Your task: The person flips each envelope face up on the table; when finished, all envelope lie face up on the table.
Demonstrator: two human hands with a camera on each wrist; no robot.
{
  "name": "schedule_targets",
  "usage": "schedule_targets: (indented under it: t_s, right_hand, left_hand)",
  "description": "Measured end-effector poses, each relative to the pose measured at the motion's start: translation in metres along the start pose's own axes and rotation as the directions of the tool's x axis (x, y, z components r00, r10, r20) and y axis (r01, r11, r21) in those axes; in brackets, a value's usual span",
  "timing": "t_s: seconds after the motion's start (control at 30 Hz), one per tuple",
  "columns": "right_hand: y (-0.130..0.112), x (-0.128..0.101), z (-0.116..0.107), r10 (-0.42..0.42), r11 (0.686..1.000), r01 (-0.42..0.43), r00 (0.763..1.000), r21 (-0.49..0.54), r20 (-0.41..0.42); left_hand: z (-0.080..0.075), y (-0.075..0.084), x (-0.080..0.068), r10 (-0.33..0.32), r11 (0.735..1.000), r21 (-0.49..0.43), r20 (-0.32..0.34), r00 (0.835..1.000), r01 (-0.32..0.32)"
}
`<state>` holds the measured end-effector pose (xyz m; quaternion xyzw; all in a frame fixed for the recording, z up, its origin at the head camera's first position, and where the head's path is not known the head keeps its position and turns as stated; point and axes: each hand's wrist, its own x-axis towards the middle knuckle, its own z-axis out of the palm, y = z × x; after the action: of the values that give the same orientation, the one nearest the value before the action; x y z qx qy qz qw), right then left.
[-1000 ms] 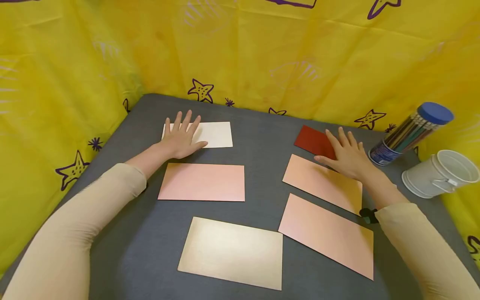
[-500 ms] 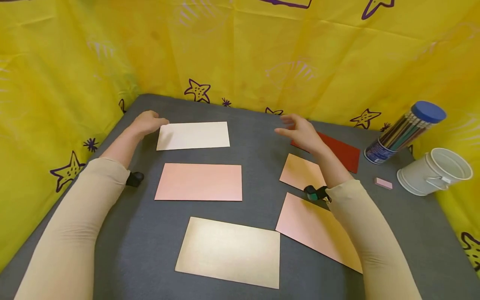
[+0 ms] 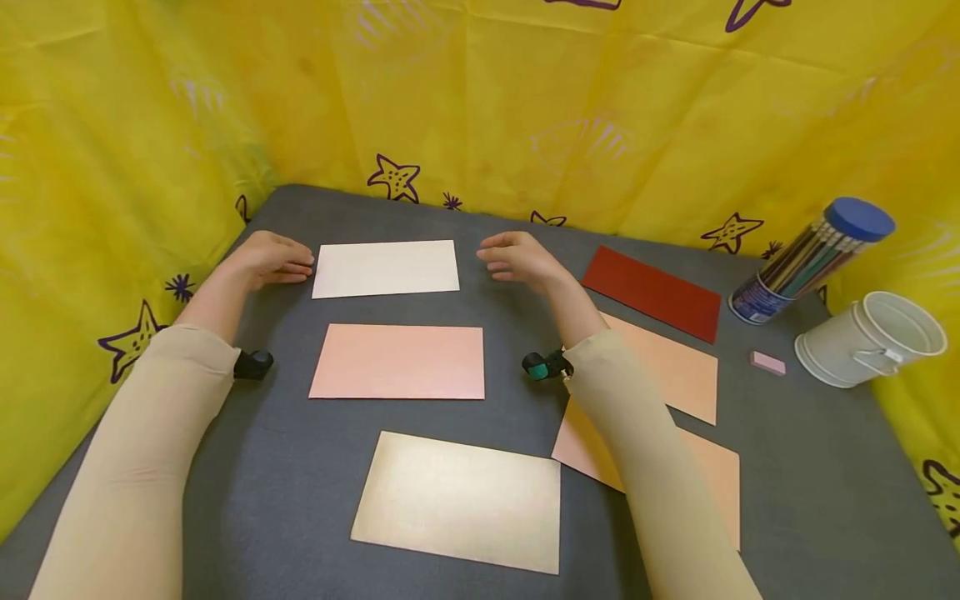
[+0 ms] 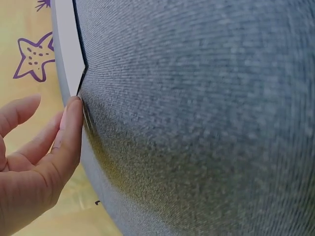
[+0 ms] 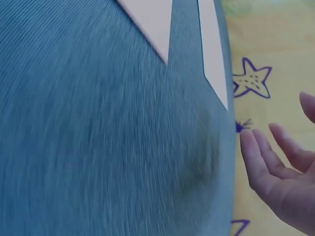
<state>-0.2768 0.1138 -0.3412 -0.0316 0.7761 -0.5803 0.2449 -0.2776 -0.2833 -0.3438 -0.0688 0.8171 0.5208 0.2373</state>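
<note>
A white rectangular card (image 3: 386, 268) lies flat near the back left of the table. My left hand (image 3: 273, 258) is at its left short edge, and in the left wrist view the thumb or a fingertip looks close to the card's corner; whether it touches I cannot tell. My right hand (image 3: 522, 260) hovers a little right of the card, apart from it, fingers relaxed and pointing left, holding nothing. Below the white card lies a pink card (image 3: 397, 362). Nearer the front is a cream card (image 3: 457, 502).
On the right are a dark red card (image 3: 651, 293), a peach card (image 3: 686, 375) and a pinkish card (image 3: 712, 467), the last two partly behind my right sleeve. A pencil tub (image 3: 810, 258), a pink eraser (image 3: 767, 362) and a white metal pail (image 3: 862, 342) stand farther right. Yellow cloth (image 3: 465, 100) encloses the table.
My right hand has swept left from above the red card toward the white card's right side. My left hand has gone from lying over the white card to its left edge.
</note>
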Motion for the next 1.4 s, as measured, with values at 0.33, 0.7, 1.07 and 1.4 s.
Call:
schedule_targets:
  t_s: [0.33,0.7,1.07,1.4]
  right_hand:
    - [0.004,0.020,0.022,0.069,0.983,-0.074,0.997,0.168,0.036]
    - [0.003,0.024,0.027,0.099,0.974,-0.114,0.992,0.197,0.083]
    - [0.006,0.022,0.029,0.111,0.965,-0.132,0.988,0.226,0.105]
    - [0.008,0.023,0.029,0.109,0.953,-0.132,0.989,0.272,0.100]
  left_hand:
    - [0.005,-0.004,0.002,-0.014,1.000,-0.013,0.007,1.000,0.014]
    - [0.005,-0.002,0.006,-0.030,0.997,-0.075,-0.026,0.999,0.028]
    - [0.016,0.006,0.000,-0.104,0.992,-0.075,-0.086,0.991,0.097]
    - [0.019,0.009,-0.001,-0.133,0.987,-0.106,-0.099,0.986,0.123]
